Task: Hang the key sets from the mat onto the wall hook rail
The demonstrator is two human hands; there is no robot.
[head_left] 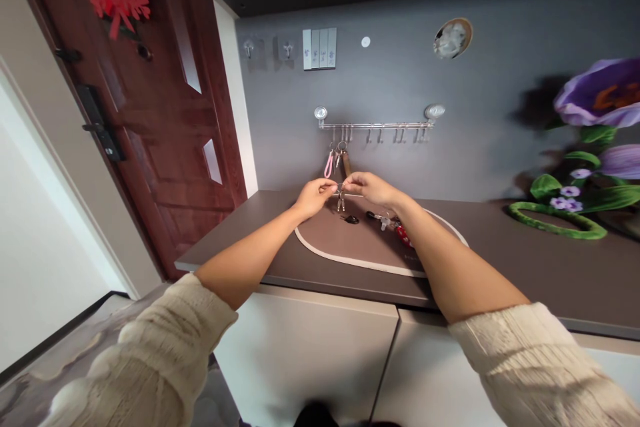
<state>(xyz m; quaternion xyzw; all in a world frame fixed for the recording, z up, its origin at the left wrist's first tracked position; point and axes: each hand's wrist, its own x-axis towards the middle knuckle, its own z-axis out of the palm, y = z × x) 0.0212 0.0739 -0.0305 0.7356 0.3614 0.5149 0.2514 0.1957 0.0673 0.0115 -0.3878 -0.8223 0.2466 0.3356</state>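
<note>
Between my left hand (316,197) and my right hand (369,187) is a key ring, with a few small keys (341,201) dangling below it. Both hands pinch the ring from opposite sides, above a brown mat (345,243) with a pale border. On the mat lie a small black item (352,219) and another bunch of keys (385,221) beside a red patterned piece (403,235), partly covered by my right forearm. Just behind my hands, a pink strap (329,165) and a brown strap (347,163) hang with keys from a hook rail (377,125).
The mat rests on a dark countertop (500,280) over white cabinet doors (310,347). Purple artificial flowers (595,100) with a green base stand at the right. A reddish-brown door (165,127) is at the left. Switches (320,49) and hooks (287,50) are on the grey wall.
</note>
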